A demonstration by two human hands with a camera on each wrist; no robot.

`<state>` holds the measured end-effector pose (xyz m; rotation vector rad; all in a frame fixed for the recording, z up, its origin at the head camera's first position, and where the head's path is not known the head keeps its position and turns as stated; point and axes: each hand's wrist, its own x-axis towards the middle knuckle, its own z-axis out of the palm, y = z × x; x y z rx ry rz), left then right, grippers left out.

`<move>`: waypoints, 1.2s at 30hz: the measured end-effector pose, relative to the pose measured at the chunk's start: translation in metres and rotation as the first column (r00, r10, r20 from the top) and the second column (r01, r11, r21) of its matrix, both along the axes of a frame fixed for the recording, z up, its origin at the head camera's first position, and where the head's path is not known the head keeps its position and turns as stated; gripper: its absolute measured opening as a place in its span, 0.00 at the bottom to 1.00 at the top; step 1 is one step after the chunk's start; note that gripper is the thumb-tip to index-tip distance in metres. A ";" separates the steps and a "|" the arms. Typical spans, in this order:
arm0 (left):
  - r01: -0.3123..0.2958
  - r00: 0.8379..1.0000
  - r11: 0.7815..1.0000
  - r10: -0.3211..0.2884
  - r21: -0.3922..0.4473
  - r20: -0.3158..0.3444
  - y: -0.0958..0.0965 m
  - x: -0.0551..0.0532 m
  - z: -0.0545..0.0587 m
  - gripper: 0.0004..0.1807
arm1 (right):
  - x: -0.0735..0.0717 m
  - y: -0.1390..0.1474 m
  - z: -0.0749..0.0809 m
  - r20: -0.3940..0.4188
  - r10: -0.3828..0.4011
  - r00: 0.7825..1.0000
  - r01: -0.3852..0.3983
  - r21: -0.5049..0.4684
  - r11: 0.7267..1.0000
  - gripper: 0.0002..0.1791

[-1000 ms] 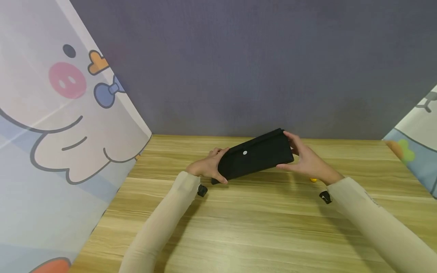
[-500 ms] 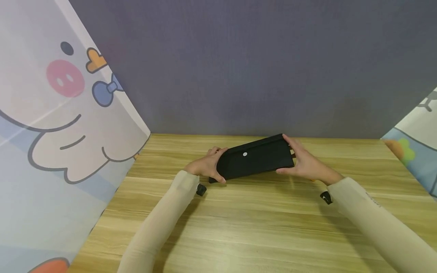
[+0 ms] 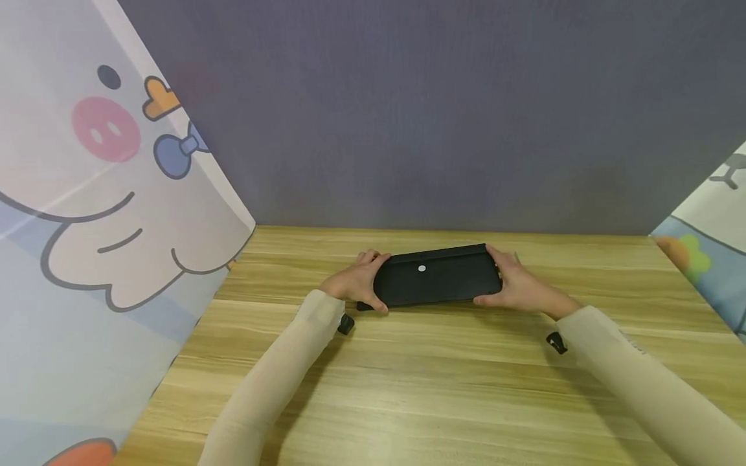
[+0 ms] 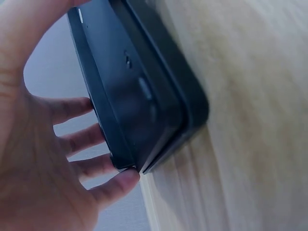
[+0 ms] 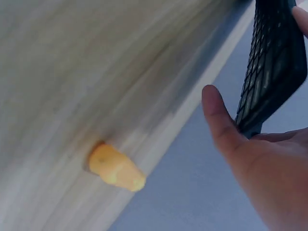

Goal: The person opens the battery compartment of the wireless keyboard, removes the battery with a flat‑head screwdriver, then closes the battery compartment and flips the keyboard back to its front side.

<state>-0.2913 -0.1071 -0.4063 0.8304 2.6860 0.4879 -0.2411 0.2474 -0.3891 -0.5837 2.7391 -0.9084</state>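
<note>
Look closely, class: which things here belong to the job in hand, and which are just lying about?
Job in hand:
black rectangular plastic keyboard
left hand, holding one end
right hand, holding the other

Lying about:
small elongated yellow-orange object, on the wood-grain table

A black keyboard [image 3: 437,283] is tilted underside up, its right end raised.

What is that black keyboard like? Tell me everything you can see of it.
The keyboard is black, long and plastic-looking. Its mostly flat back faces up, with a round white spot and a strip along the far edge; the keys underneath face the table. The left hand has its grip on one end, the right hand on the other. The right end appears lifted; whether the left end touches the table is hard to tell.
</note>
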 end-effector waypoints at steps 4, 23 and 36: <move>0.016 0.999 0.999 -0.017 -0.037 -0.043 0.000 -0.001 -0.001 0.67 | -0.002 -0.002 -0.008 0.028 -0.010 1.000 0.009 0.027 1.000 0.66; 0.052 0.996 0.996 -0.057 -0.067 -0.074 -0.004 -0.004 -0.002 0.64 | 0.000 -0.011 -0.020 0.079 -0.053 0.995 0.036 0.202 0.979 0.69; 0.059 0.996 0.998 -0.061 -0.030 -0.058 -0.003 -0.006 -0.005 0.63 | -0.004 -0.013 -0.013 0.140 -0.072 0.987 0.035 0.251 0.967 0.69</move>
